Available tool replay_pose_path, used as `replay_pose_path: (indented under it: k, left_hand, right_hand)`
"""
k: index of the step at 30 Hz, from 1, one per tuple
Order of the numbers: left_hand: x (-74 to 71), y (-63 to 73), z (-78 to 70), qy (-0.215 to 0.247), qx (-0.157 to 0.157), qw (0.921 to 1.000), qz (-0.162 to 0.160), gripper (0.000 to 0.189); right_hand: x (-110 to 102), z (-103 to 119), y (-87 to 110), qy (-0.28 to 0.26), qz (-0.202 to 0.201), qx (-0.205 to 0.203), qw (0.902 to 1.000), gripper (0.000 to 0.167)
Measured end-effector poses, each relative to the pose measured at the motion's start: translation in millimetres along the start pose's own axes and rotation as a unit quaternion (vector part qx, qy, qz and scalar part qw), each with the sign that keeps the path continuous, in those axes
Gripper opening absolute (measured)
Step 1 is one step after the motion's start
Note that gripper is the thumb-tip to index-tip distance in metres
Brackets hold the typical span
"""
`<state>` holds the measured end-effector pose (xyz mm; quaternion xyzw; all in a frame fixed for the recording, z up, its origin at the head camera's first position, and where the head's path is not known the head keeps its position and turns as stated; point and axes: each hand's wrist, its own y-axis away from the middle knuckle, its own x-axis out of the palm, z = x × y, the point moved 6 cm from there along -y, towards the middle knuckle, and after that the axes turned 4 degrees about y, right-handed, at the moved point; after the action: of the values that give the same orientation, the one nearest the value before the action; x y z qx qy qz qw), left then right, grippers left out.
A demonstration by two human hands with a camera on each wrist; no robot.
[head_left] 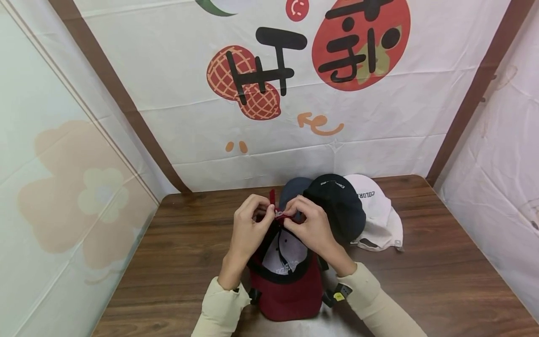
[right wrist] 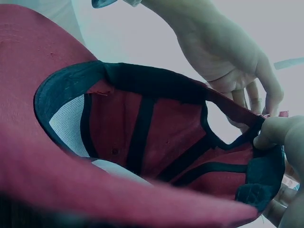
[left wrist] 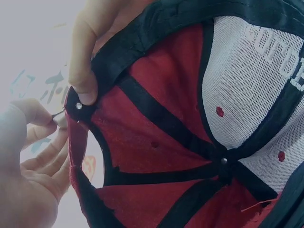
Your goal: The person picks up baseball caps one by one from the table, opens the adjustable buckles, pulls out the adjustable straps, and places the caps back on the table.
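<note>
A dark red baseball cap [head_left: 290, 299] lies upside down on the table, brim toward me. Its black sweatband and white mesh front lining [left wrist: 256, 71] show inside. At the back of the cap, a narrow red strap [head_left: 272, 196] runs through a small metal buckle [head_left: 279, 214], its loose end pointing up. My left hand [head_left: 250, 227] pinches the strap on the left of the buckle between thumb and fingers. Opposite it, my right hand [head_left: 310, 227] pinches the strap by the buckle. The back opening [right wrist: 222, 124] shows below the strap in the right wrist view.
Behind my right hand, a blue-grey cap [head_left: 294, 189], a black cap [head_left: 341, 206] and a white cap [head_left: 375, 215] overlap in a row. The wooden table [head_left: 181, 262] meets a printed white cloth wall [head_left: 177, 126] at the back.
</note>
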<state>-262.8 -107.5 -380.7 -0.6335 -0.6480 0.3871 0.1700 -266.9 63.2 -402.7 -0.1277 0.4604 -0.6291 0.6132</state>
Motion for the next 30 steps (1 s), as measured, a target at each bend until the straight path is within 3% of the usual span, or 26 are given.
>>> replay_pose_path:
  k: [6, 12, 17, 21, 24, 27, 30]
  left_hand:
    - [-0.4, 1.2, -0.2, -0.002, -0.003, 1.0000, 0.007, 0.005]
    - [0.3, 2.0, 0.7, 0.001, -0.003, 0.9995, 0.033, 0.004]
    - [0.1, 5.0, 1.2, -0.009, 0.016, 0.9963, 0.084, 0.014]
    - [-0.8, 8.1, 1.6, -0.043, 0.025, 0.9890, 0.139, 0.036]
    - [-1.3, 9.8, 2.5, -0.069, 0.027, 0.9838, 0.163, 0.045]
    - [-1.7, 10.5, 3.4, -0.079, 0.031, 0.9832, 0.161, 0.044]
    - [-3.1, 10.2, 3.8, -0.077, 0.039, 0.9865, 0.139, 0.035]
  right_hand:
    - [1.2, -0.3, 0.2, 0.002, 0.004, 0.007, 1.0000, 0.026]
    - [2.0, -0.3, 0.5, 0.001, 0.007, 0.011, 0.9999, 0.026]
    - [2.3, 0.5, 0.6, -0.006, 0.010, 0.008, 0.9999, 0.025]
    - [1.4, 0.1, -0.2, -0.007, 0.005, 0.008, 0.9999, 0.026]
    - [1.3, -1.5, -0.6, -0.004, 0.003, 0.013, 0.9999, 0.026]
    - [2.0, -2.2, -0.6, -0.004, 0.009, 0.025, 0.9996, 0.025]
    - [3.3, -2.7, -0.4, -0.003, 0.017, 0.032, 0.9993, 0.024]
